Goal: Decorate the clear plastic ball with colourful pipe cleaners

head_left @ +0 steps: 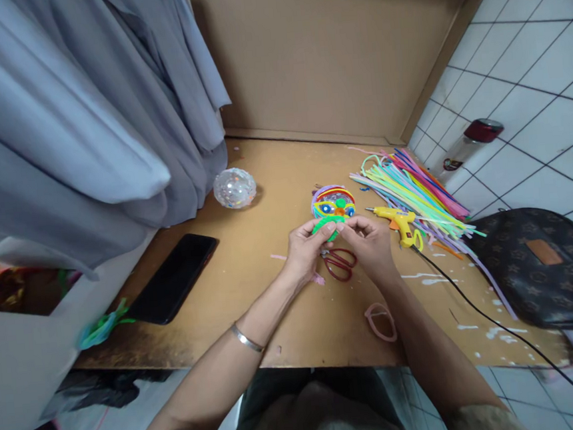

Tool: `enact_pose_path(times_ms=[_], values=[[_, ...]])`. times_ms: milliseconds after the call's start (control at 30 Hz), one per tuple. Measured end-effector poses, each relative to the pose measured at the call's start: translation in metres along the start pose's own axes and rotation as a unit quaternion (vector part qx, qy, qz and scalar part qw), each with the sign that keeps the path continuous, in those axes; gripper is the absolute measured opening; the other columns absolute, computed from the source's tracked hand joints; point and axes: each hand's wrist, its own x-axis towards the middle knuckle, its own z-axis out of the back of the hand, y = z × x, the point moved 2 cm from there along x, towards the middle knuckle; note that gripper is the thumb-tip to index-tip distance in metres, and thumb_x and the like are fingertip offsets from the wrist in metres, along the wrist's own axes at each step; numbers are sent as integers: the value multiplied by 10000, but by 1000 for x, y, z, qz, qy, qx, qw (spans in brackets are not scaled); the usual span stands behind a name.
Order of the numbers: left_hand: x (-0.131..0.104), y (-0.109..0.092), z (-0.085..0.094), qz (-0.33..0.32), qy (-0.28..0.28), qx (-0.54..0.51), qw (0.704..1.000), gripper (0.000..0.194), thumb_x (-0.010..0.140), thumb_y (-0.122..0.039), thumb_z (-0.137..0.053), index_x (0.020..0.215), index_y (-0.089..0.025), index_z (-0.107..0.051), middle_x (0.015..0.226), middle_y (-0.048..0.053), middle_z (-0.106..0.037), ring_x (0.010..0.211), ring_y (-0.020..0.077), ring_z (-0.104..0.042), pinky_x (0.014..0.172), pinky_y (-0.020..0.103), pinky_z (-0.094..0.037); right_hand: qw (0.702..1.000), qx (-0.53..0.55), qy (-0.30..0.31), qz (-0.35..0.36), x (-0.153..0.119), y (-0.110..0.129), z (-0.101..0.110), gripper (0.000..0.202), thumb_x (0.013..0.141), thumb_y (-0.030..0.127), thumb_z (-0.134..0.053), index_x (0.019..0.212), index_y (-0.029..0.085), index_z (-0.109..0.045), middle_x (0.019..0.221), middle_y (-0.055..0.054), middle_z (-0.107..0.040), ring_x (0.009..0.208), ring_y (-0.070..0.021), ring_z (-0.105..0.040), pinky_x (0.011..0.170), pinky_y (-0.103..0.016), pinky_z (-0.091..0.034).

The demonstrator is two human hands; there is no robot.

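Between my two hands is a bright green pipe cleaner piece (328, 225), bent into a curved shape. My left hand (305, 250) pinches its left side, and my right hand (369, 241) pinches its right side with thumb and fingers. Just beyond the fingertips sits a clear ball decorated with coloured pipe cleaners (333, 201), with blue eyes and an orange and green middle; its lower part is hidden by the green piece. Red-handled scissors (341, 265) lie below my hands, their blades partly covered. A yellow glue gun (400, 224) rests right of my right hand.
A bundle of coloured pipe cleaners (415, 190) lies at the back right, near a dark patterned bag (547, 272) and a red-capped bottle (471, 145). A black phone (172, 278) and a clear ball (235, 188) are left. A pink loop (381, 322) lies in front; the glue gun's cord (475, 305) crosses the right.
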Motion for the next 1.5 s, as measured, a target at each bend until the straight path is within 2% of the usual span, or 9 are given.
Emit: enact_pose_path(times_ms=[133, 333, 533, 667, 800, 933, 1167, 1333, 1500], values=[[-2, -3, -1, -1, 8, -12, 1000, 424, 475, -455, -899, 681, -149, -689, 589, -34, -593, 526, 55, -487, 506, 186, -434, 999, -17, 27, 22, 1, 4, 2, 205, 743, 344, -646, 607, 192, -624, 579, 19, -597, 562, -122, -512, 587, -262, -450], [-4, -2, 1, -7, 5, 50, 999, 439, 566, -485, -860, 820, -152, -727, 602, -21, -609, 519, 79, -498, 469, 210, -453, 995, -49, 71, 52, 5, 6, 9, 209, 772, 330, -640, 611, 196, -635, 579, 22, -580, 562, -122, -497, 581, -267, -424], [-6, -3, 0, -14, 10, 88, 996, 385, 627, -449, -838, 851, -151, -741, 599, -18, -614, 543, 96, -531, 486, 222, -470, 994, -43, 95, 14, 3, 7, 13, 254, 793, 371, -653, 605, 204, -612, 518, 35, -500, 530, -125, -485, 524, -264, -402], [1, -5, 5, -36, -5, 63, 997, 399, 615, -446, -843, 845, -138, -733, 607, -23, -622, 539, 80, -537, 495, 198, -464, 996, -29, 79, 18, 2, 9, 13, 242, 842, 377, -600, 697, 197, -673, 634, 1, -615, 639, -153, -582, 594, -276, -481], [13, -10, 13, -30, -24, -13, 999, 414, 553, -404, -875, 803, -127, -699, 664, -6, -664, 570, 72, -603, 480, 150, -445, 999, 10, 25, 26, 5, 2, 13, 223, 879, 351, -556, 920, 207, -721, 804, -26, -713, 781, -182, -658, 732, -319, -548], [17, -13, 15, 7, -12, -48, 999, 394, 540, -342, -886, 798, -121, -686, 676, 4, -681, 583, 82, -641, 487, 145, -473, 995, 1, 17, 95, 8, -6, 12, 236, 856, 265, -594, 1057, 226, -712, 886, -32, -743, 849, -178, -683, 818, -338, -556], [14, -13, 12, 7, -3, -33, 999, 379, 564, -340, -891, 761, -103, -671, 610, -1, -657, 543, 64, -612, 497, 139, -479, 956, -88, 61, 274, 3, 6, 10, 194, 870, 150, -597, 894, 258, -756, 840, -13, -761, 810, -162, -696, 766, -307, -555], [9, -17, 10, 21, -15, 15, 1000, 357, 571, -351, -882, 708, -120, -647, 564, -20, -624, 490, 61, -552, 484, 168, -502, 938, -129, 113, 302, 3, 8, 7, 159, 899, 206, -593, 895, 258, -743, 880, -32, -763, 821, -178, -698, 776, -339, -552], [3, -17, 7, 11, 0, 96, 995, 271, 655, -312, -832, 726, -130, -644, 567, -21, -619, 519, 74, -564, 500, 182, -517, 928, -178, 103, 312, 3, 7, 8, 135, 901, 220, -580, 840, 239, -698, 857, -38, -734, 829, -193, -665, 774, -360, -508]])
